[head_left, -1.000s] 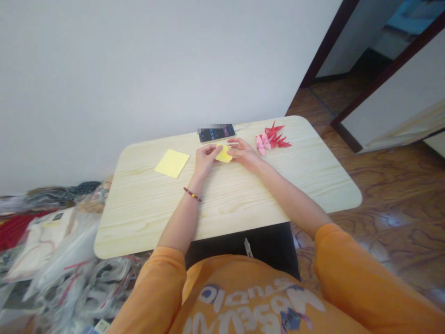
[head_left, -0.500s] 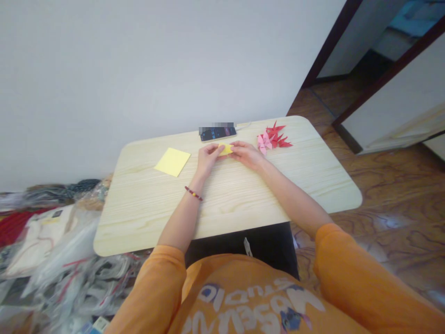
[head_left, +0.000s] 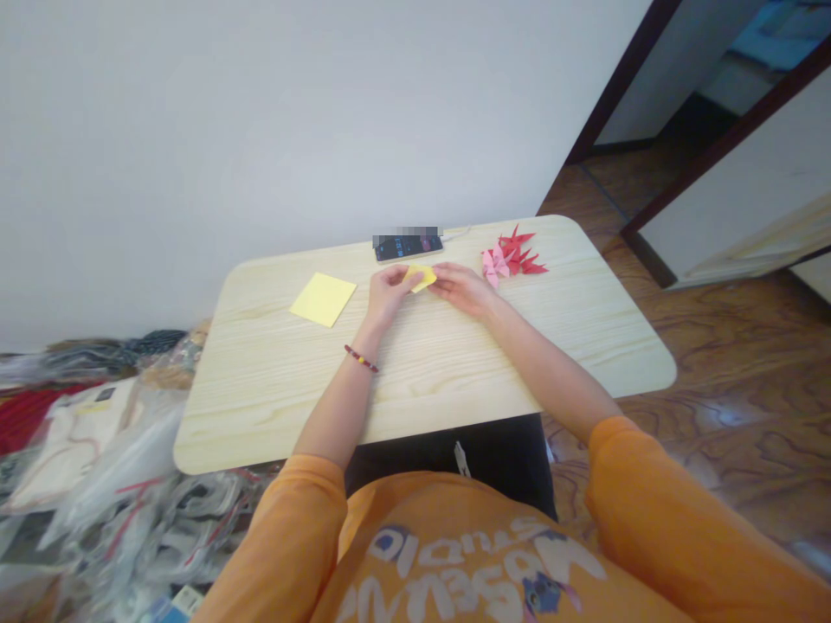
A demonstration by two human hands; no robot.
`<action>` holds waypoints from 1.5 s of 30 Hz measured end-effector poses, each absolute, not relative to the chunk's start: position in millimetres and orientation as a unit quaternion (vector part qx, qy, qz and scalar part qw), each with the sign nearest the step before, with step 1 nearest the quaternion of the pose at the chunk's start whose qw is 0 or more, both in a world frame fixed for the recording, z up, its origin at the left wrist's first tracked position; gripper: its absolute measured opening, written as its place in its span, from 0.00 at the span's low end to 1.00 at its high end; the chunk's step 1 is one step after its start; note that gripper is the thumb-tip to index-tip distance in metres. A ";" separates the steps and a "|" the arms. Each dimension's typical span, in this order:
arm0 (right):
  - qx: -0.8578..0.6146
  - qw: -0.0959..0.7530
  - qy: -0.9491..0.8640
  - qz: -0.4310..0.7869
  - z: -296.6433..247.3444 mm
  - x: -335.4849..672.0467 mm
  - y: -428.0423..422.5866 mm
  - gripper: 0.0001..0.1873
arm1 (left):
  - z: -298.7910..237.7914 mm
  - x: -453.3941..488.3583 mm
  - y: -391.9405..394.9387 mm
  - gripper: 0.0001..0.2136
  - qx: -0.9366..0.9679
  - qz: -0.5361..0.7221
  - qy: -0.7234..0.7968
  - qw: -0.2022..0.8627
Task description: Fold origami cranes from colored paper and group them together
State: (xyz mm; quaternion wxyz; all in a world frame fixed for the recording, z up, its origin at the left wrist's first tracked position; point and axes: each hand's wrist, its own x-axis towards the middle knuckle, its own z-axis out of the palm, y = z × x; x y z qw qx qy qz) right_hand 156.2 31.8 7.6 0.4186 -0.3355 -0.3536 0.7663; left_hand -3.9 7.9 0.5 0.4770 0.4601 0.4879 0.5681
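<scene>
A small folded piece of yellow paper [head_left: 421, 278] sits between my two hands just above the pale wood tabletop [head_left: 415, 389]. My left hand [head_left: 389, 294] pinches its left side, and my right hand [head_left: 463, 290] holds its right side with the fingertips. Part of the fold is hidden by my fingers. To the left lies a flat sheet of yellow paper [head_left: 323, 299]. Beyond my right hand are red origami cranes [head_left: 518, 258] and pink origami cranes [head_left: 495, 266], heaped together.
A black smartphone [head_left: 408, 248] with a cable lies at the table's far edge, against a white wall. Plastic-wrapped bags and fabrics [head_left: 104, 459] are piled on the left. A wood-patterned floor and a doorway [head_left: 688, 112] are on the right.
The folded yellow paper has shifted slightly in my fingers and looks narrower than one second ago. My hands stay close together around it.
</scene>
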 end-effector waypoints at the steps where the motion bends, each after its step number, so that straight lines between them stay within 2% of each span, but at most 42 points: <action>1: -0.335 0.418 -0.358 0.765 7.4 155.9 31.7 0.10 | -0.1 -4.1 8.1 0.17 0.465 0.567 0.490 0.471; 13: -0.335 0.393 -0.397 0.758 7.3 154.2 29.1 0.17 | 2.3 0.1 5.0 0.20 0.463 0.579 0.480 0.469; 24: -0.333 0.426 -0.383 0.749 3.8 152.5 29.8 0.18 | 2.2 2.7 5.2 0.20 0.454 0.589 0.464 0.481; 33: -0.337 0.436 -0.369 0.748 4.8 153.2 30.4 0.12 | 1.3 2.4 4.3 0.20 0.435 0.593 0.493 0.466; 45: -0.325 0.423 -0.383 0.754 5.0 153.6 29.4 0.16 | 4.9 4.2 5.0 0.18 0.455 0.593 0.512 0.423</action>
